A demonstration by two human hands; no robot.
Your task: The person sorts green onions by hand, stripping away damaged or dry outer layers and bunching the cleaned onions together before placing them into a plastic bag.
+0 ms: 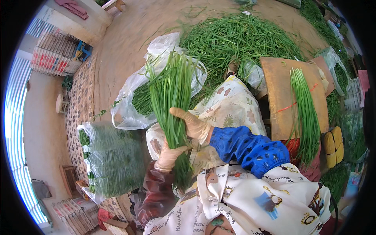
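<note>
A thick bundle of long green garlic chives (170, 94) stands upright before my body. My left hand (170, 155), in a pale glove, is closed around its lower part, and the lower ends hang below. My right hand (192, 124), gloved too, lies against the bundle's right side with the thumb across the stalks; how firmly it grips cannot be told. On a wooden board (276, 97) at the right lies another bunch of chives (305, 117), with a red tie (286, 107) beside and partly under it.
A large loose heap of chives (238, 41) covers the floor ahead. An open plastic bag (126, 114) with chives lies behind the held bundle. Plastic-wrapped chives (114, 158) stand at the left. Yellow bundled material (334, 147) is beside the board.
</note>
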